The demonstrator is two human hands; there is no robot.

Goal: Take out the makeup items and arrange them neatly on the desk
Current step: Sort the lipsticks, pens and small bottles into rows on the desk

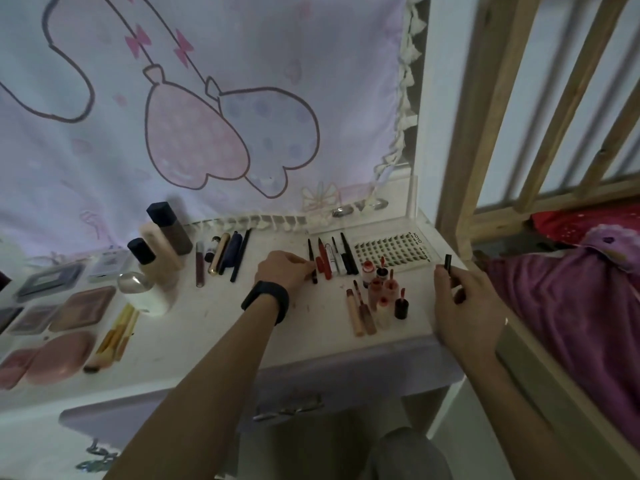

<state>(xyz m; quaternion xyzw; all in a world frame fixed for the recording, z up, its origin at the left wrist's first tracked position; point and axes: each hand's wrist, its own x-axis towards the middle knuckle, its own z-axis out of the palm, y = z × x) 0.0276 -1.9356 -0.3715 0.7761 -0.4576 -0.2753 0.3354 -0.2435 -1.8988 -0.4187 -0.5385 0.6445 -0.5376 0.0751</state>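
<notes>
Makeup items lie in groups on the white desk (pixel 214 327). My left hand (pixel 282 271), with a black band on its wrist, pinches a thin black pencil (pixel 311 259) at the left end of a row of pens and lip pencils (pixel 334 258). My right hand (pixel 460 303) hovers over the desk's right edge and holds a small black tube (pixel 447 263) upright. Between the hands stand several small lip tints and concealer tubes (pixel 379 299). A tray of false lashes (pixel 393 252) lies behind them.
Foundation bottles (pixel 166 244) stand at the back left, next to a row of liners and a mascara (pixel 223 254). Palettes (pixel 83 308), pink compacts (pixel 59 358) and brushes (pixel 116 336) fill the left side. A cartoon cloth hangs behind; a wooden bed frame (pixel 485 133) stands on the right.
</notes>
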